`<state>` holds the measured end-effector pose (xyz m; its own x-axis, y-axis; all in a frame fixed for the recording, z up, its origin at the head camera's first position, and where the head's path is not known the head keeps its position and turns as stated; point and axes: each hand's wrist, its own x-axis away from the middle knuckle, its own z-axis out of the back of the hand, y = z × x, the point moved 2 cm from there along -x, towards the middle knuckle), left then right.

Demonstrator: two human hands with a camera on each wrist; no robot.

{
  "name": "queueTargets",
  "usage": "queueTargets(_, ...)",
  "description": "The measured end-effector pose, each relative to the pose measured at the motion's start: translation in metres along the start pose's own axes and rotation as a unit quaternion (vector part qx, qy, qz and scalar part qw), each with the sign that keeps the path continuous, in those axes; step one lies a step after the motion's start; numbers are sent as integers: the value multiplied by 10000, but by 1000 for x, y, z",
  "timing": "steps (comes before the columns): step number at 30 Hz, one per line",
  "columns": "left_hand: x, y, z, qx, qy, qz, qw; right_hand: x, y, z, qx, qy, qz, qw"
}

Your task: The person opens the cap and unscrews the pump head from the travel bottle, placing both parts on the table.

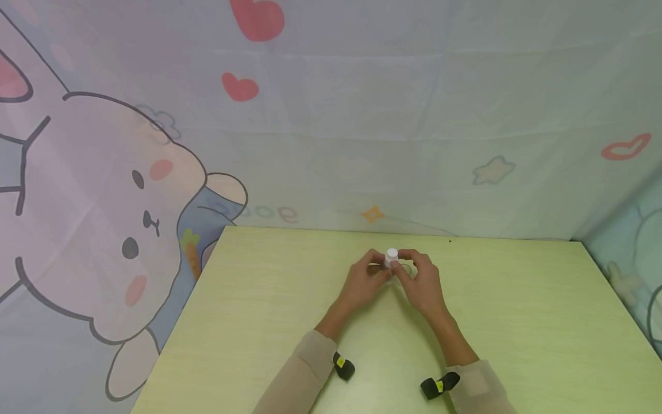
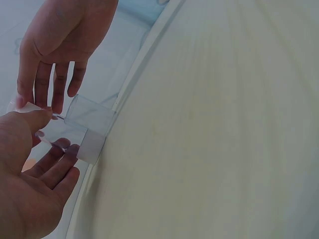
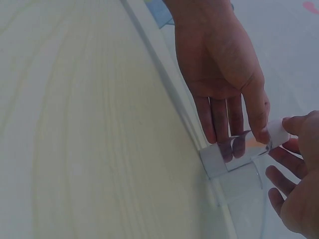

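A small clear bottle with a white cap (image 1: pixel 392 253) is held upright near the table's far edge. My left hand (image 1: pixel 364 282) grips the bottle's body, its thumb near the neck in the left wrist view. My right hand (image 1: pixel 424 282) pinches at the cap with thumb and index finger; its other fingers hang loosely in the left wrist view. The bottle's lower part (image 3: pixel 213 162) looks white, with fingers showing through the clear part above. Close beside the bottle is a clear cup-like cylinder (image 3: pixel 241 181), its rim faint in the head view.
The pale yellow table (image 1: pixel 258 322) spreads out on both sides of the hands. Behind it hangs a printed cloth (image 1: pixel 351 115) with hearts and a cartoon rabbit (image 1: pixel 98 218). A dark cable (image 1: pixel 653 316) runs at the right edge.
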<state>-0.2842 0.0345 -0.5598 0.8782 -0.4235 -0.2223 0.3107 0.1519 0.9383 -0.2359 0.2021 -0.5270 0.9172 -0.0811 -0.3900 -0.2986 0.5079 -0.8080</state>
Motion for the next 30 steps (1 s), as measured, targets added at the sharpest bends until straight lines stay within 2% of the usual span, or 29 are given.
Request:
queueTargets(13, -1, 0, 0, 19, -12, -61, 10000, 0, 3, -1, -19, 139, 75, 9999)
queueTargets(30, 1, 2, 0, -28, -16, -137, 9999, 0, 2, 0, -58, -4, -22, 10000)
